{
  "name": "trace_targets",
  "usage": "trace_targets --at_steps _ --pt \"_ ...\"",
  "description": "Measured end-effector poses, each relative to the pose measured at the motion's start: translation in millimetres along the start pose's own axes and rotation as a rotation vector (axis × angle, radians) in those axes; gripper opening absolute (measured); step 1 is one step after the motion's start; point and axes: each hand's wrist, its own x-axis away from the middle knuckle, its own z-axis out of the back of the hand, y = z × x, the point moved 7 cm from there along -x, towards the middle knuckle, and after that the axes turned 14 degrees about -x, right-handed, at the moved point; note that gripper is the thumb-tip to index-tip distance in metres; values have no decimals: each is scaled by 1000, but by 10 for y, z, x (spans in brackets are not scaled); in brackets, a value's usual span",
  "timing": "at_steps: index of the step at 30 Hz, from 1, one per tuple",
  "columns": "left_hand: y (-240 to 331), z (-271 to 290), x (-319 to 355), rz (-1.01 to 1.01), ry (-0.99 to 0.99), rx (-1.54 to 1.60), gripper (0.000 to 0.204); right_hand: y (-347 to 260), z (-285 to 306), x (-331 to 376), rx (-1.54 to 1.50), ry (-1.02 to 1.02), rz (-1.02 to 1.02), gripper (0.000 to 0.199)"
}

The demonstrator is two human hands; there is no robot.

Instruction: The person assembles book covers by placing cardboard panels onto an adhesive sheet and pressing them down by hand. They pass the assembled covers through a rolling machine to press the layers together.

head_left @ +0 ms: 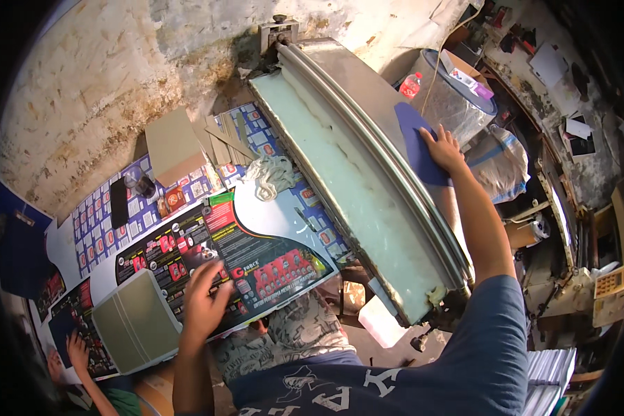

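My right hand (442, 148) lies flat with spread fingers on a dark blue sheet (414, 139) that rests on the metal bed of a long cutting machine (357, 180). My left hand (202, 298) reaches down to the left, with fingers spread on a glossy black and red printed sheet (256, 256) beside a grey-green board (135, 322). Neither hand grips anything.
Another person's hand (76, 350) rests on printed sheets at the lower left. Brown cardboard pieces (173, 145), a coil of white string (270, 173), a dark phone (118, 202) and a small round tool (140, 182) lie on the floor. A blue drum (457, 104) and a full plastic bag (499, 163) stand at right.
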Motion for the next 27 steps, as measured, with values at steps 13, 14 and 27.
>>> trace_targets --at_steps 13,14,27 --pt "2157 -1882 -1571 267 -432 821 35 -754 -142 802 60 -186 -60 101" --pt "2182 -1987 -1562 319 -455 887 32 -761 -134 820 57 -187 -63 101" --pt "2245 -2264 -1519 599 -586 1214 20 -759 -173 806 79 -189 -88 105"
